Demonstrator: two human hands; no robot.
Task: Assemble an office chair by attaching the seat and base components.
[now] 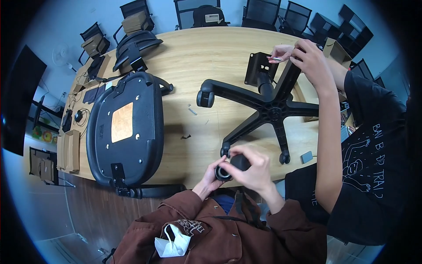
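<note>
Close to the table's near edge, my left hand (pixel 210 179) is closed round a black open-ended tube (pixel 223 173), its round mouth facing up. Against it my right hand (pixel 255 169) grips a dark, rounded cylinder piece (pixel 239 162); my fingers cover part of both, so I cannot tell whether they are joined. Just beyond my hands is a black five-legged chair base (pixel 274 113) with casters, including one caster (pixel 205 97) on its left leg. A gas lift post (pixel 265 86) links it to a metal mounting plate (pixel 256 70).
At right, a co-worker's hands (pixel 310 61) work at the base's far leg, one holding a small red-and-silver item (pixel 275 59). A black chair seat (pixel 127 132) lies underside up at left. Loose screws (pixel 192 110) and a grey box (pixel 306 157) lie on the table (pixel 189 57).
</note>
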